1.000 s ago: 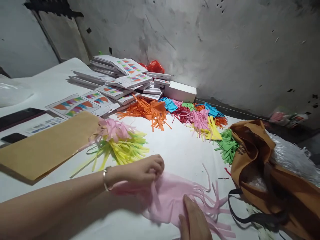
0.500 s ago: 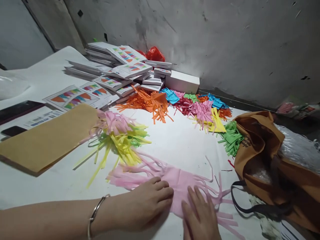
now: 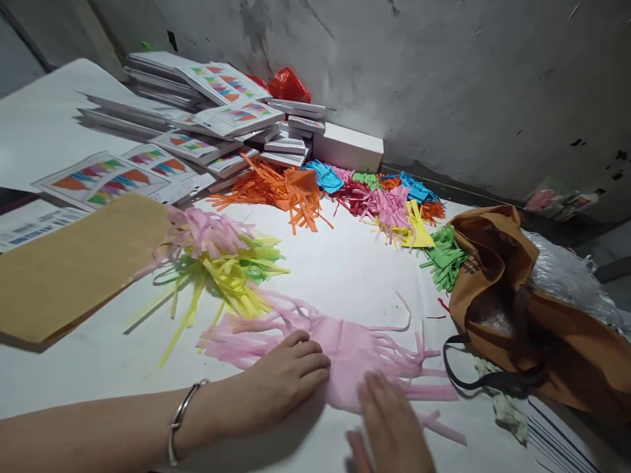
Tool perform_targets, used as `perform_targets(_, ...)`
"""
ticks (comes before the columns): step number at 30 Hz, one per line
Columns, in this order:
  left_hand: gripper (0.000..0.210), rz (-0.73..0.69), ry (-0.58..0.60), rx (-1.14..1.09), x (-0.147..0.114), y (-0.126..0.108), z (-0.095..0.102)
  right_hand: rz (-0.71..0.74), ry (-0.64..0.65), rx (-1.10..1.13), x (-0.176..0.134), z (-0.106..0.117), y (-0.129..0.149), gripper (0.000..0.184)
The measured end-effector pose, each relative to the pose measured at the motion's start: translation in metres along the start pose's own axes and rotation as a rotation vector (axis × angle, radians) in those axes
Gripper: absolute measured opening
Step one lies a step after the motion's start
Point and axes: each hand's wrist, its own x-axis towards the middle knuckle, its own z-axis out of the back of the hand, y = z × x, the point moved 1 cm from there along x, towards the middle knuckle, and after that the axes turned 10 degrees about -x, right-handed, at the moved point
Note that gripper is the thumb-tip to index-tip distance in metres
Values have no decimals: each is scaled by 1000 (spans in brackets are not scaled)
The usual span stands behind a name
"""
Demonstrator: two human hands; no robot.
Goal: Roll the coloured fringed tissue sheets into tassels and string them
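A pink fringed tissue-paper sheet (image 3: pixel 345 355) lies spread on the white table, its cut strips reaching out left and right. My left hand (image 3: pixel 280 374), with a silver bangle on the wrist, rests on the left part of this sheet, fingers lightly bent and lying over it. At the sheet's near right edge is my right hand (image 3: pixel 394 427), slightly blurred, its fingers stretched out and the thumb apart. Whether its fingertips touch the paper I cannot tell. Just beyond my left hand lies a pile of pink, yellow and green fringed tissue paper (image 3: pixel 231 269).
Brown paper (image 3: pixel 83 263) lies at the left. Stacked printed packs (image 3: pixel 217 125) and a white box (image 3: pixel 348 148) stand near the wall. Coloured fringe bundles (image 3: pixel 384 203) line the back. A brown bag (image 3: pixel 497 276) with a dark strap sits at the right.
My right hand has shifted slightly down and toward me over the pink sheet's edge. My left hand stays on the sheet. The whole view has shifted and tilted a little.
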Motion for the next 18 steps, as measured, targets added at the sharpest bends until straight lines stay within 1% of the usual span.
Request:
perform_targets(1,26,-6,4,-3,-2,0,0,34,22,-23,9,-13,20,37)
perform_targets(2,26,-9,15,-8,-6,-1,0,39,14,-21,15,-22,34,33)
perform_targets(3,27,-6,28,-16,-10,-2,0,51,7,-17,17,-28,42,33)
perform_targets(4,27,2,39,-26,-14,-2,-1,34,-2,-7,16,-30,45,35)
perform_targets(6,29,40,48,-54,-22,-2,-3,16,-8,35,13,-28,39,35)
perform_targets(8,31,104,26,-78,-25,-1,-6,-10,15,101,13,-24,29,30)
perform_targets(11,31,281,26,-68,-20,5,-7,-89,90,153,25,-24,17,20)
perform_targets(13,27,432,81,-18,-10,12,-5,-141,158,110,38,-30,13,22)
perform_targets(15,22,551,153,45,1,17,-1,-168,220,46,49,-38,11,33)
perform_targets(16,21,590,182,73,7,20,1,-178,252,25,55,-42,9,36)
perform_targets(18,20,636,231,114,15,22,6,-211,335,2,63,-46,7,36)
